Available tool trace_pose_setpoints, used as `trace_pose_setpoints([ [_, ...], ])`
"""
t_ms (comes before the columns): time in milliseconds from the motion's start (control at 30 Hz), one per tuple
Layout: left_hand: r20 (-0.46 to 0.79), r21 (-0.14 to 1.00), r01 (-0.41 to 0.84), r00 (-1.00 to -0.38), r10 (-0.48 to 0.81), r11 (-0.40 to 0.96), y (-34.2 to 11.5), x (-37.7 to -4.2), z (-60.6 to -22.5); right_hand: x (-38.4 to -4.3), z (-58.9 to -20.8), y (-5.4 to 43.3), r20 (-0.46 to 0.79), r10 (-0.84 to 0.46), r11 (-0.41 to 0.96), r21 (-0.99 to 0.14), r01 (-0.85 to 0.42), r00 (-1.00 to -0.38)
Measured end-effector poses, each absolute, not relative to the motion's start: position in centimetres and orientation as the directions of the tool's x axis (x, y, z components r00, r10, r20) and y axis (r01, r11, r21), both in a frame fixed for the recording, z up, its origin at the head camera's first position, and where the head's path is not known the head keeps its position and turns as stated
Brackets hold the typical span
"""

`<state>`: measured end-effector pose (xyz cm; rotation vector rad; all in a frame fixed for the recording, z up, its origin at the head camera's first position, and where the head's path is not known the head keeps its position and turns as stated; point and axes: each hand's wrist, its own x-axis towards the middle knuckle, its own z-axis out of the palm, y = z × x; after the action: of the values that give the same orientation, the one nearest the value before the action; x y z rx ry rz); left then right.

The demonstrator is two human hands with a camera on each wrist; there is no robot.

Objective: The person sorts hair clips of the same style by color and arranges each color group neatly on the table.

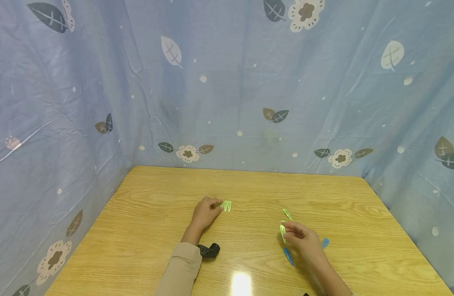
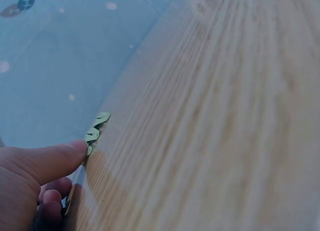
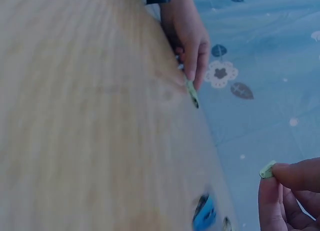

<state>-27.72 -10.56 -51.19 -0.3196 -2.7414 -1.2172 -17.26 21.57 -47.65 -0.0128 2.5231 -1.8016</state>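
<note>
Light green snap hair clips (image 1: pixel 227 206) lie side by side in a short row near the middle of the table. At the row's left end, my left hand (image 1: pixel 204 213) pinches a green hair clip (image 2: pixel 89 150) between thumb and fingers, mostly covered by the thumb in the left wrist view. My right hand (image 1: pixel 302 240) holds another green hair clip (image 1: pixel 282 232) between thumb and fingertip, raised over the table to the right. Behind it lies a loose green clip (image 1: pixel 287 213). Blue hair clips (image 1: pixel 288 256) lie close by, one (image 1: pixel 325 243) partly hidden behind the right hand.
The wooden table (image 1: pixel 156 189) is bordered by a blue patterned curtain (image 1: pixel 227 90) at the back and sides. A black wrist-worn device (image 1: pixel 210 250) sits on the left wrist, just past the sleeve (image 1: pixel 182 263). Light glares on the table's front.
</note>
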Motion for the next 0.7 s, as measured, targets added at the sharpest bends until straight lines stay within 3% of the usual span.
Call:
trace_pose_setpoints([
  [233, 0.199, 0.72, 0.239, -0.97, 0.137, 0.652, -10.5, -27.7, -51.1, -18.1, -46.9, 19.8, 0.016, -0.064, 0.319, -0.947, -0.035, -0.998],
  [700, 0.206, 0.714, 0.25, -0.968, 0.145, 0.654, -10.5, -27.7, -51.1, -20.3, -46.2, 15.1, 0.039, -0.043, 0.164, -0.985, -0.046, -0.998],
])
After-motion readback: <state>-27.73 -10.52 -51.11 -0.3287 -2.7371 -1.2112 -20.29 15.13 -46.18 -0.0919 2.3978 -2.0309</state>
